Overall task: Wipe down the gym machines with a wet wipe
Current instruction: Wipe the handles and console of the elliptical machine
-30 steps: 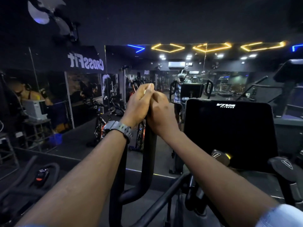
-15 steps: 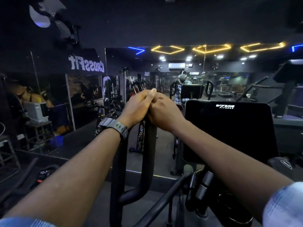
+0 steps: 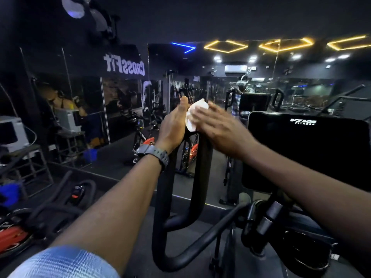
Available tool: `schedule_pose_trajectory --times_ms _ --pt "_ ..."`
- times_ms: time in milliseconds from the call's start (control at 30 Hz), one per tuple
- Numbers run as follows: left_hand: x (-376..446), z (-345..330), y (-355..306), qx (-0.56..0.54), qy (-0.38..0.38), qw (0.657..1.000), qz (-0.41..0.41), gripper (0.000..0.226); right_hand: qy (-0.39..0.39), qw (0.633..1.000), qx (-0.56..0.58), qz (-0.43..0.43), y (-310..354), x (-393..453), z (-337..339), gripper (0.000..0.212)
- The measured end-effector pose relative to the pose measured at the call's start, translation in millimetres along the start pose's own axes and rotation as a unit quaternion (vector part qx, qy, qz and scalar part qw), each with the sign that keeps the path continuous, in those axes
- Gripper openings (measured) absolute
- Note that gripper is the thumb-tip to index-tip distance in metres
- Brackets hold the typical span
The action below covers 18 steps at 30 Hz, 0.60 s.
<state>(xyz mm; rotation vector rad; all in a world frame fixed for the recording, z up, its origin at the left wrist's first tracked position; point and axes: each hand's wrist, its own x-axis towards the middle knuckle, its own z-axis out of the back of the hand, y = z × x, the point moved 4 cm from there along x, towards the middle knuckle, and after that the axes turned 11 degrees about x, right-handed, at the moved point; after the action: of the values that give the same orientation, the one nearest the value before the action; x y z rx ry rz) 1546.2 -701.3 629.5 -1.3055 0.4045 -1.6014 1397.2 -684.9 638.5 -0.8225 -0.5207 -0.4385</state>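
A white wet wipe (image 3: 196, 113) sits crumpled on top of the black looped handle (image 3: 201, 167) of the gym machine in front of me. My left hand (image 3: 173, 125), with a grey watch on its wrist, stands upright with straight fingers and presses the wipe from the left. From the right, my right hand (image 3: 217, 125) lays its stretched fingers against the wipe; it is blurred by motion. The wipe is sandwiched between both palms around the handle's top. The machine's black console (image 3: 309, 149) marked VIVA FITNESS stands just to the right.
A wall mirror (image 3: 124, 109) ahead reflects the gym and spin bikes. Another bike's handlebars (image 3: 60, 199) lie at lower left, with a metal stand (image 3: 30, 157) holding boxes beyond. The machine's lower bars and pivot (image 3: 267, 221) sit below my right forearm.
My hands were clasped tightly over the handle's top with the wipe hidden. They have now spread apart slightly with fingers straightened, and the white wipe shows between them.
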Motion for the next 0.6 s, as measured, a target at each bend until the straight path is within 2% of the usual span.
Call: schedule_pose_trajectory --times_ms 67,100,200,300,400,467,533,567,600 --pt "-4.1 -1.6 -3.8 0.046 -0.003 0.998 -0.036 0.095 0.003 0.998 0.036 0.058 37.5 -28.1 -16.2 0.04" --pt "-3.3 -2.7 -2.5 0.08 -0.006 0.995 -0.051 0.089 0.032 0.993 0.053 0.101 53.5 -44.4 -22.8 0.037" --pt "-3.7 -3.3 -0.8 0.142 -0.01 0.986 -0.092 0.092 0.086 0.976 0.052 0.195 52.2 -52.4 -23.6 0.032" --pt "-5.0 -5.8 -2.7 0.18 -0.024 0.978 -0.104 0.076 0.067 0.985 -0.009 0.157 15.4 -21.1 -9.4 0.037" --pt "-6.8 -6.8 -2.3 0.202 -0.034 0.974 -0.102 0.056 0.031 0.99 -0.005 0.139 31.8 -37.0 -17.9 0.04" --pt "-8.1 -6.3 -3.0 0.207 -0.037 0.973 -0.1 0.043 0.105 0.975 0.078 0.181 76.3 -70.5 -38.6 0.04" --pt "-8.9 -6.0 -3.4 0.204 -0.041 0.972 -0.105 0.049 0.158 0.946 0.118 0.258 97.1 -87.7 -45.2 0.035" --pt "-9.1 -6.1 -3.3 0.208 -0.045 0.971 -0.109 0.058 0.154 0.943 0.116 0.271 89.2 -82.8 -41.8 0.035" --pt "-9.7 -5.8 -3.5 0.213 -0.05 0.969 -0.113 0.065 0.125 0.956 0.096 0.247 72.3 -72.8 -36.8 0.036"
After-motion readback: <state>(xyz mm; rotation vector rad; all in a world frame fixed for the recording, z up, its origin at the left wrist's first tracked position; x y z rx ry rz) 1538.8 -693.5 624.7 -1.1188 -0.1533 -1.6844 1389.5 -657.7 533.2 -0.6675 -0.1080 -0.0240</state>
